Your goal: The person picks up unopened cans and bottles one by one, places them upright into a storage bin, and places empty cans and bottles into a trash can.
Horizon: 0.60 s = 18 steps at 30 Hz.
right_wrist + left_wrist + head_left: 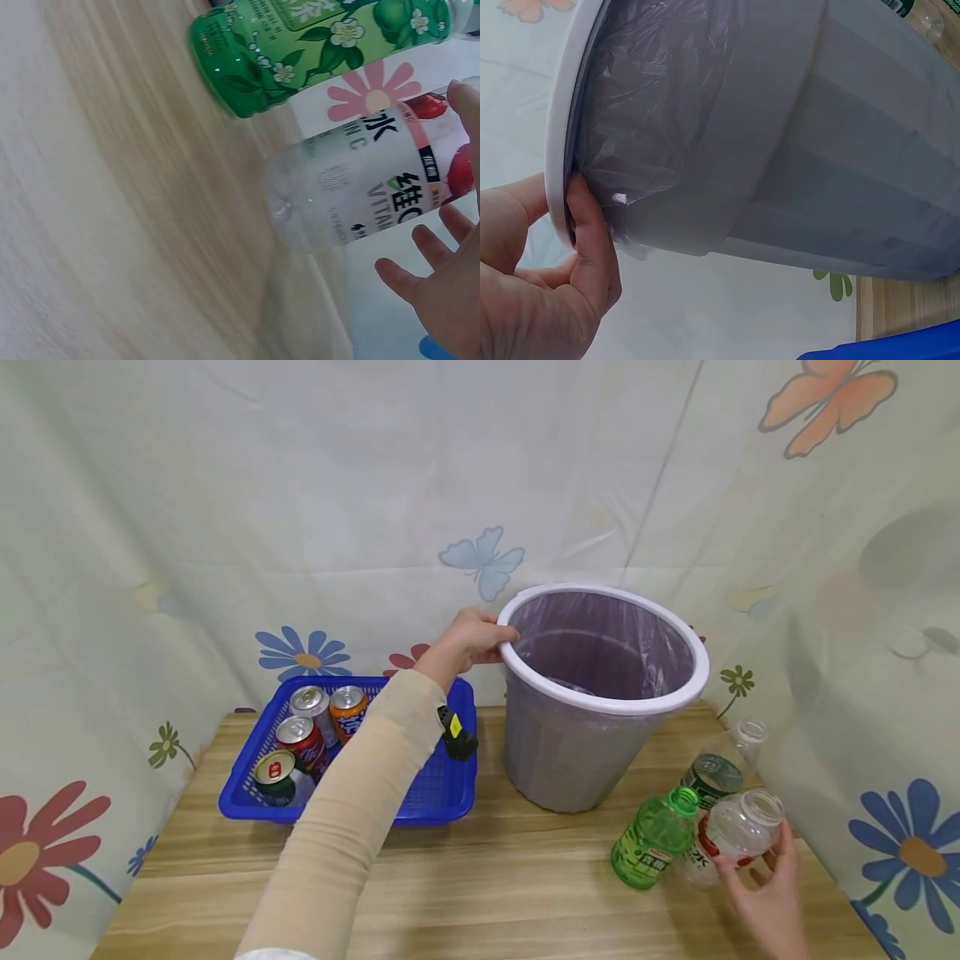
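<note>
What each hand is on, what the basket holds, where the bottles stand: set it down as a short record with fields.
left hand: grips the white rim of the bin
right hand: at the white-labelled clear bottle, thumb and fingers to either side
bin: grey, plastic liner inside
basket: blue, left of the bin; silver can, orange can, red can, dark green can; partly hidden by the left sleeve
bottles: right of the bin; green bottle, white-labelled one, second clear bottle behind
</note>
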Available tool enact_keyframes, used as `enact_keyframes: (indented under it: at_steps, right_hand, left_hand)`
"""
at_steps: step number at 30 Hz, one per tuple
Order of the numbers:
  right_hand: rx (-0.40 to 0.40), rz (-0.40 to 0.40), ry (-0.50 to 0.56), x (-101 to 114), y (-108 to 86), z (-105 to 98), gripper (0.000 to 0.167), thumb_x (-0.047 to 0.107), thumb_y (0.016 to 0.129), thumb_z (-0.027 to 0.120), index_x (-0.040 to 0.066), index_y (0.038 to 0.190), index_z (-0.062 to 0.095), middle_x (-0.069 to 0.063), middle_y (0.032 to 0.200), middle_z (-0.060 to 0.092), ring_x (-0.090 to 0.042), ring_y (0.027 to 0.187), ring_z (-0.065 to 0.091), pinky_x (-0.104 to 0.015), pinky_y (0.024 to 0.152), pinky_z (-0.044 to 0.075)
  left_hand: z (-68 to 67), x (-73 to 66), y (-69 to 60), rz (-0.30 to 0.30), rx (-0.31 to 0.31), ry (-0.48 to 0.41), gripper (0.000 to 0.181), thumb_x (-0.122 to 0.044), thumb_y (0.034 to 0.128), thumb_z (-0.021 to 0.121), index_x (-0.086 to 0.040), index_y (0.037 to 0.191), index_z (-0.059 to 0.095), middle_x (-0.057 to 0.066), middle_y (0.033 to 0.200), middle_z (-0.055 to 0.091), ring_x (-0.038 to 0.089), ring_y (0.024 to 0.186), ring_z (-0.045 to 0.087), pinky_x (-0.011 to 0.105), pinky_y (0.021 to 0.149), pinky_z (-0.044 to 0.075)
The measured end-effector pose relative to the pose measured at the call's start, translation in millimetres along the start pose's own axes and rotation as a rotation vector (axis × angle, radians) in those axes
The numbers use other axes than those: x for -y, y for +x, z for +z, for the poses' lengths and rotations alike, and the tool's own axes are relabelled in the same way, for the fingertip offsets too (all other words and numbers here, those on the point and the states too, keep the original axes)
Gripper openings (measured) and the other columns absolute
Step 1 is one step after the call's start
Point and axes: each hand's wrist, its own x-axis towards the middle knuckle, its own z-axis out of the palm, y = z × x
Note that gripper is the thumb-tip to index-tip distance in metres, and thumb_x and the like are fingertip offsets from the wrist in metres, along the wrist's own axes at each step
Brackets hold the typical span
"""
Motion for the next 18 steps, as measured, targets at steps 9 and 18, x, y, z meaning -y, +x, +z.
enact_keyframes:
  at_steps: [9, 18]
  right_hand:
    - [-0.029, 0.085, 0.009, -1, -2.1, 13, 0.097, 0.003, 0.081, 0.066, 0.028, 0.147, 0.0, -0.011, 0.137, 0.024, -0.031, 0.119, 0.036, -0.006, 0.084, 0.036]
    - [-0.059, 0.095, 0.056, -5, -1.4, 19, 0.098, 0.002, 0.079, 0.067, 0.032, 0.146, 0.002, -0.007, 0.136, 0.024, -0.02, 0.112, 0.037, -0.004, 0.079, 0.035]
  left_hand:
    - [-1.3, 0.1, -0.9, -0.001, -0.011, 0.011, 0.028, -0.01, 0.0835, 0.065, 0.003, 0.108, 0.06, 0.013, 0.098, 0.059, 0.018, 0.075, 0.064, 0.029, 0.073, 0.056]
    - [-2.8, 0.5, -2.9, 0.002, -0.014, 0.006, 0.028, -0.01, 0.083, 0.065, 0.003, 0.107, 0.06, 0.014, 0.1, 0.059, 0.019, 0.076, 0.064, 0.035, 0.082, 0.053]
